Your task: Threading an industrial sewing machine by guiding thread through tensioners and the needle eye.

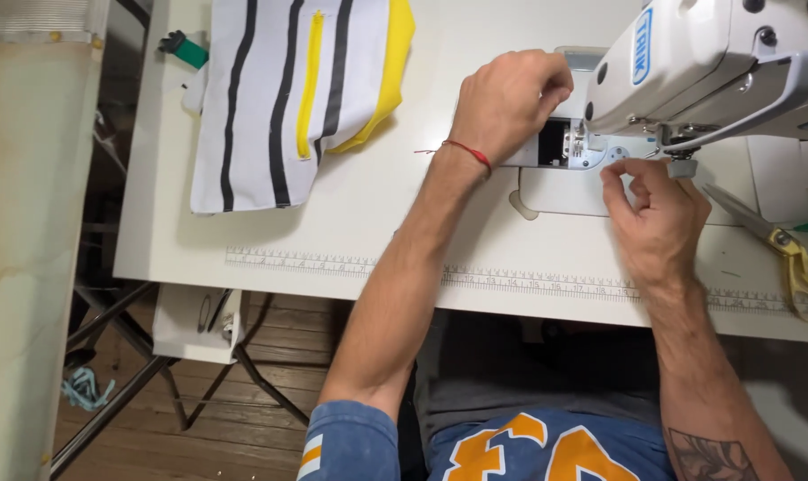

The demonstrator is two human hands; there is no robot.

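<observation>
A white sewing machine (pixel 716 62) stands at the far right of a white table (pixel 368 232). My left hand (pixel 511 100), with a red string at the wrist, rests curled beside the open bobbin area (pixel 554 142) under the machine's head. Fingers of my right hand (pixel 658 214) are pinched together at the needle plate (pixel 613 153), just below the presser foot (pixel 680 165). Whether they pinch a thread is too small to tell.
A white fabric piece with black stripes, a yellow zipper and yellow lining (pixel 288 89) lies at the table's far left. Yellow-handled scissors (pixel 783 249) lie at the right. A printed ruler (pixel 333 264) runs along the front edge. A green-handled tool (pixel 183 46) sits by the fabric.
</observation>
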